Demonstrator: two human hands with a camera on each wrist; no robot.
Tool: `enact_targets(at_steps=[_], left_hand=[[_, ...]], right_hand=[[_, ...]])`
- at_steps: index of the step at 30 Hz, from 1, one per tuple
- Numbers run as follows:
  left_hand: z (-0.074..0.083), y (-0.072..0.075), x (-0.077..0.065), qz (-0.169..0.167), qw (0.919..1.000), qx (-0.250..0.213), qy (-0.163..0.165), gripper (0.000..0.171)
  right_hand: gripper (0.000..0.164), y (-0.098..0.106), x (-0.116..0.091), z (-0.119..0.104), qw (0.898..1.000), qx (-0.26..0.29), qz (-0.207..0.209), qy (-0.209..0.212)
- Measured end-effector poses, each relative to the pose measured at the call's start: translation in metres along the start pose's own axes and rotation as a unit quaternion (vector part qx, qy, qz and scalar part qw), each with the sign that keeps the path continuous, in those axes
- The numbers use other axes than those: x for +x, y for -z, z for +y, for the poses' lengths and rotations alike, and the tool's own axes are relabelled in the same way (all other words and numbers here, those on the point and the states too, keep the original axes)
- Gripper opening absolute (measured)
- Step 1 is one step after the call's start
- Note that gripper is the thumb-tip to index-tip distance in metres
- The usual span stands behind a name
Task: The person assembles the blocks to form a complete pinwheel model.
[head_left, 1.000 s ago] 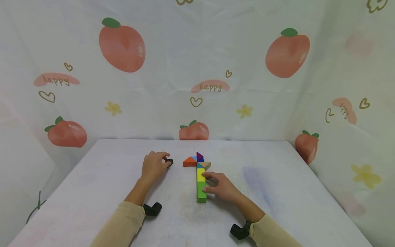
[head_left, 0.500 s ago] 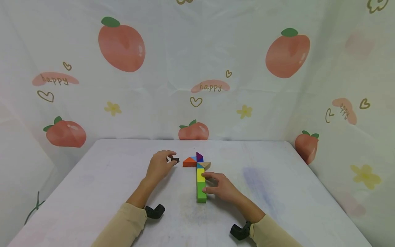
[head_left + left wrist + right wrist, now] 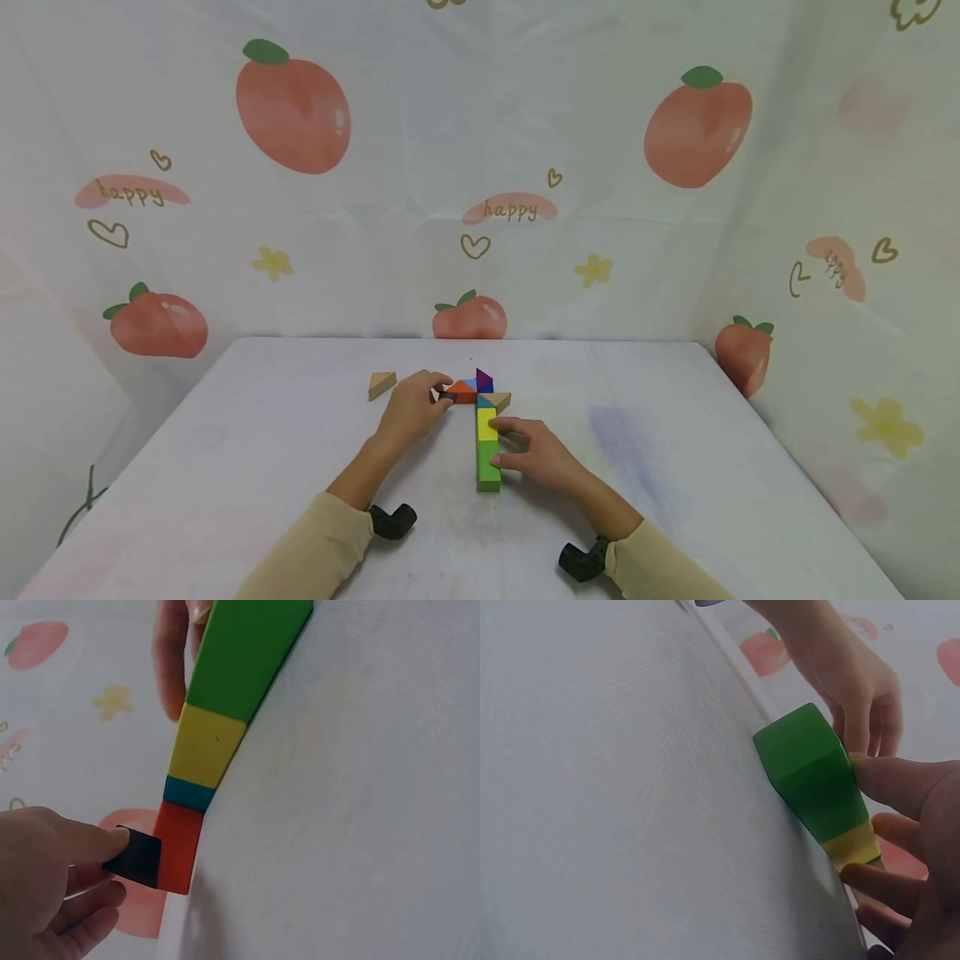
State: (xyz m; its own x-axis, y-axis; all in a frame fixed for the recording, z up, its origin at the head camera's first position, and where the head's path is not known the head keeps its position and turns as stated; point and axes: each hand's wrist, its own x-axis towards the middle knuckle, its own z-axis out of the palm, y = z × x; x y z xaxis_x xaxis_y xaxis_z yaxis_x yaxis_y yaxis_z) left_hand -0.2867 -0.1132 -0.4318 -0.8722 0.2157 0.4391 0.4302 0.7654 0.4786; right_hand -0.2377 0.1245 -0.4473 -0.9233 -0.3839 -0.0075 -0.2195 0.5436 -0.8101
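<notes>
My left hand pinches a small black block between thumb and fingers. That block stands against the left part of an orange triangular block, seen as red-orange in the left wrist view. A row runs toward me: a teal triangle, a yellow block and a green block. Fingers of my right hand touch the yellow block's right side, while its thumb touches the green block. Beside the teal triangle lies a wood-coloured triangle. Behind them are purple, dark blue and light blue pieces.
Another wood-coloured triangular block lies apart on the white table, left of my left hand. A patterned cloth hangs behind the table's far edge. Dark devices are strapped at both wrists.
My left hand has moved right with the black block, bringing it to the orange triangle. The wood-coloured triangle behind that hand has come into view. My right hand has stayed in place.
</notes>
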Motion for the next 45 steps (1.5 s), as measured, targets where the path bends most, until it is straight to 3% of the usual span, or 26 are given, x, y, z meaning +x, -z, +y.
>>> enact_targets(at_steps=[11, 18, 27, 36, 45], left_hand=[[0.009, -0.013, 0.0, -0.043, 0.999, 0.005, -0.009, 0.024], [0.01, -0.018, -0.001, -0.059, 0.9981, 0.013, 0.009, 0.019], [0.013, -0.009, -0.003, -0.059, 0.9959, 0.069, 0.005, 0.025], [0.012, -0.001, -0.004, -0.122, 0.9905, 0.049, 0.04, 0.019], [0.013, -0.002, -0.002, -0.132, 0.989, 0.029, 0.062, 0.021]], right_hand=[[0.053, 0.0, 0.0, 0.001, 1.0, -0.006, 0.004, 0.002], [0.054, 0.0, 0.0, 0.001, 1.0, -0.002, 0.003, 0.01], [0.053, 0.001, 0.0, 0.001, 1.0, -0.004, 0.0, 0.015], [0.053, 0.002, 0.0, 0.001, 1.0, 0.0, 0.0, 0.01], [0.053, 0.002, 0.001, 0.003, 1.0, -0.001, -0.007, 0.027]])
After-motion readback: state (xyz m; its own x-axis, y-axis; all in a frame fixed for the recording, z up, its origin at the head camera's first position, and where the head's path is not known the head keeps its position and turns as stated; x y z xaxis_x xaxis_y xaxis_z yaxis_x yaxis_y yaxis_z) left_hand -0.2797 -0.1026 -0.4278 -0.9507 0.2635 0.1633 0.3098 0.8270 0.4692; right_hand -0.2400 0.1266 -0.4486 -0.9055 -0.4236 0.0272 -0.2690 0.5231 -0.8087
